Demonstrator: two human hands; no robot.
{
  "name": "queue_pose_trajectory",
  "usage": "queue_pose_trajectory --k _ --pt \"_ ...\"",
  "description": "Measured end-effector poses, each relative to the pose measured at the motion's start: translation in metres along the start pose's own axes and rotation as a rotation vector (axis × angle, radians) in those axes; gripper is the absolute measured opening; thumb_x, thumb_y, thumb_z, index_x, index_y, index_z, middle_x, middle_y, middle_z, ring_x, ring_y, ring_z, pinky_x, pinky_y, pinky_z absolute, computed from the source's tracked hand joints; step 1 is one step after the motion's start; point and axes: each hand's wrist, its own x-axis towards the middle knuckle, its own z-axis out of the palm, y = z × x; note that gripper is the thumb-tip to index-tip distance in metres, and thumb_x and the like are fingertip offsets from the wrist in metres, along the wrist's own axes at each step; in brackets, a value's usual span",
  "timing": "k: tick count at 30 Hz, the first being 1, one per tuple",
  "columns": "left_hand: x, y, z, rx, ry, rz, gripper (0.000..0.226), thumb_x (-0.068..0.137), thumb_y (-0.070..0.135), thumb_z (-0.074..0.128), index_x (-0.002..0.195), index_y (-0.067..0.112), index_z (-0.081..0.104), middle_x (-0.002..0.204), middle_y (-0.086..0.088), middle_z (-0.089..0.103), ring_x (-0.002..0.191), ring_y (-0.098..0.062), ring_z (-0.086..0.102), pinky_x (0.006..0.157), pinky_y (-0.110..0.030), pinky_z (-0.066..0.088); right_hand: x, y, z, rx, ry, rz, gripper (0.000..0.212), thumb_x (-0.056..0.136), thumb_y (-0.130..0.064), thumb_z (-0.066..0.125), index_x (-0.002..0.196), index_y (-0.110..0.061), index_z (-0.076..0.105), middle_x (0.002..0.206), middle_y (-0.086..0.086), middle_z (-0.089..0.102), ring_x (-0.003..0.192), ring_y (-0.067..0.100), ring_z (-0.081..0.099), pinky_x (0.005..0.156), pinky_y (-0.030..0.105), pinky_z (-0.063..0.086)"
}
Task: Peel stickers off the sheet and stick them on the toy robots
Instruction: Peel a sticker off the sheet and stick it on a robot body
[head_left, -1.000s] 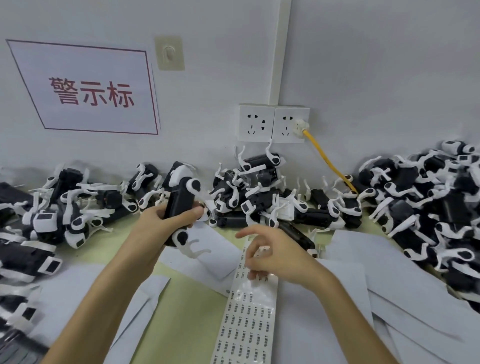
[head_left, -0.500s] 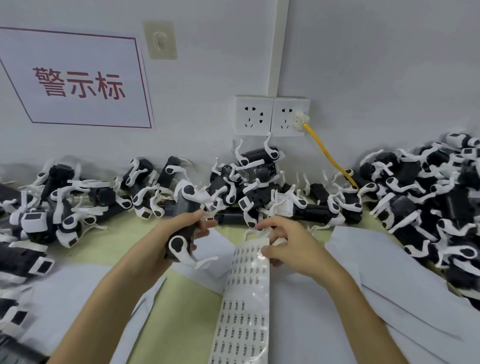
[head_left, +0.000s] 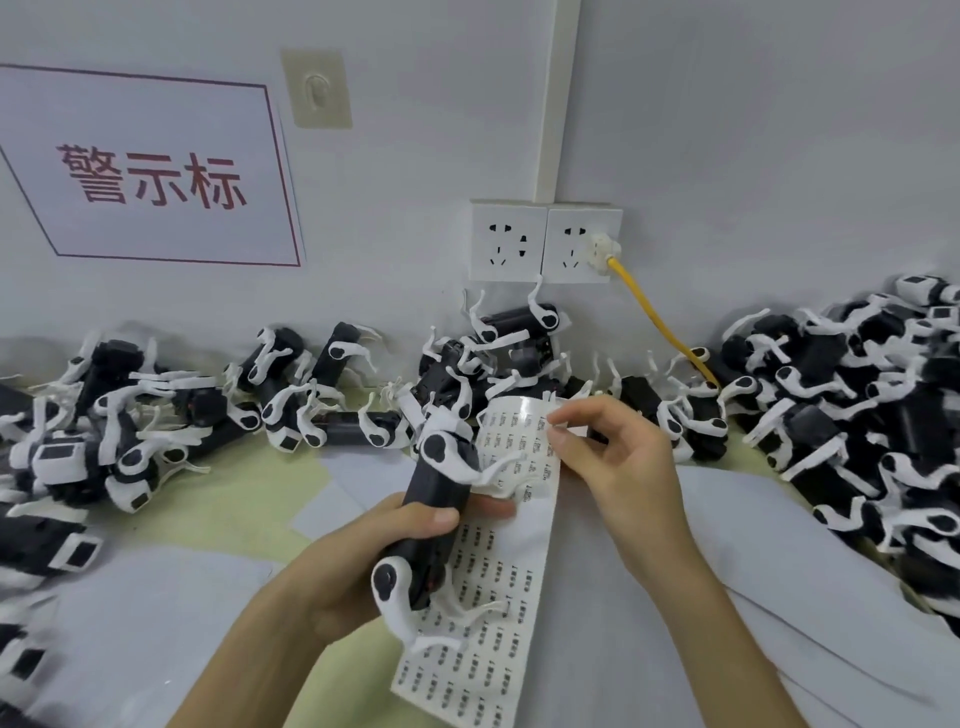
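The left hand (head_left: 363, 577) is wrapped tight around a black toy robot with white plastic legs (head_left: 434, 512), thumb pressed across its body. The right hand (head_left: 618, 462) pinches the curled top edge of the long white sticker sheet printed with small black labels (head_left: 493, 587), other fingers loose. Heaped black-and-white toy robots (head_left: 857, 395) crowd the pale green table (head_left: 228, 499) along the wall, beneath two white sockets (head_left: 545, 241) and a yellow cable (head_left: 660, 322).

Pale green tabletop (head_left: 228, 499) against a grey wall. Heaped along the wall edge, left and right of the double wall socket (head_left: 545, 242): black-and-white toy robots (head_left: 857, 395). Below the socket, nearer the viewer: overlapping white paper sheets (head_left: 810, 561) lying flat.
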Motion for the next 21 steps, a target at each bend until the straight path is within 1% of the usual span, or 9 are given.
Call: queue_pose_trajectory --k 2,5,8,9,10,12,14,17,21 --pt "-0.001 0.003 0.001 -0.026 0.001 0.036 0.054 0.077 0.034 0.077 0.127 0.014 0.073 0.140 -0.009 0.065 0.128 -0.029 0.062 0.095 -0.032 0.056 -0.002 -0.003 0.002 -0.069 0.032 -0.043 0.025 0.090 0.000 0.074 0.092 -0.025 0.074 0.101 -0.006 0.071 0.093 0.010 0.070 0.082 0.024 0.055" --pt "-0.003 0.008 0.002 -0.028 0.052 0.106 0.059 0.076 0.036 0.079 0.130 0.012 0.070 0.142 -0.013 0.063 0.130 -0.033 0.060 0.102 -0.039 0.054 -0.007 -0.007 0.002 -0.259 0.085 -0.164 0.026 0.086 -0.005 0.079 0.102 -0.025 0.073 0.120 -0.007 0.060 0.117 0.014 0.062 0.088 0.025 0.052" --pt "-0.007 0.011 0.004 -0.035 0.121 0.148 0.075 0.062 0.042 0.091 0.128 0.012 0.072 0.137 -0.015 0.066 0.126 -0.035 0.063 0.095 -0.036 0.057 -0.011 -0.010 0.004 -0.328 -0.036 -0.270 0.022 0.083 -0.014 0.083 0.102 -0.023 0.075 0.124 -0.007 0.059 0.126 0.015 0.056 0.098 0.019 0.046" --pt "-0.008 0.012 0.006 -0.036 0.127 0.171 0.075 0.061 0.042 0.092 0.127 0.012 0.072 0.136 -0.015 0.066 0.125 -0.034 0.064 0.094 -0.035 0.057 -0.011 -0.011 0.005 -0.336 -0.083 -0.277 0.024 0.082 -0.018 0.083 0.104 -0.024 0.075 0.125 -0.008 0.059 0.128 0.014 0.056 0.101 0.018 0.044" --pt "-0.010 0.013 0.008 -0.038 0.130 0.196 0.070 0.064 0.040 0.089 0.126 0.013 0.073 0.136 -0.015 0.067 0.125 -0.032 0.064 0.094 -0.034 0.057 -0.012 -0.012 0.007 -0.345 -0.122 -0.269 0.029 0.081 -0.021 0.084 0.107 -0.025 0.074 0.125 -0.010 0.059 0.128 0.013 0.055 0.103 0.018 0.043" --pt "-0.012 0.017 0.012 -0.051 0.147 0.233 0.061 0.067 0.037 0.083 0.123 0.017 0.075 0.135 -0.012 0.068 0.124 -0.028 0.066 0.092 -0.030 0.057 -0.012 -0.014 0.010 -0.363 -0.158 -0.223 0.036 0.080 -0.023 0.087 0.113 -0.027 0.074 0.126 -0.014 0.059 0.128 0.010 0.055 0.104 0.020 0.044" --pt "-0.017 0.019 0.013 -0.064 0.142 0.258 0.066 0.062 0.042 0.090 0.122 0.019 0.076 0.134 -0.009 0.069 0.123 -0.026 0.066 0.089 -0.027 0.057 -0.013 -0.014 0.013 -0.376 -0.162 -0.195 0.036 0.080 -0.026 0.087 0.113 -0.029 0.074 0.126 -0.016 0.060 0.127 0.009 0.055 0.104 0.022 0.044" --pt "-0.022 0.023 0.014 -0.038 0.141 0.290 0.074 0.054 0.051 0.094 0.121 0.022 0.076 0.134 -0.004 0.069 0.123 -0.021 0.066 0.089 -0.024 0.056 -0.012 -0.016 0.015 -0.368 -0.146 -0.207 0.033 0.080 -0.031 0.085 0.111 -0.029 0.075 0.124 -0.014 0.062 0.125 0.010 0.058 0.100 0.018 0.045" --pt "-0.023 0.021 0.013 -0.081 0.102 0.281 0.075 0.053 0.048 0.095 0.121 0.021 0.076 0.134 -0.006 0.069 0.122 -0.021 0.067 0.088 -0.024 0.057 -0.013 -0.016 0.020 -0.363 -0.120 -0.262 0.027 0.079 -0.021 0.088 0.105 -0.021 0.078 0.118 -0.009 0.065 0.119 0.009 0.061 0.096 0.015 0.045"
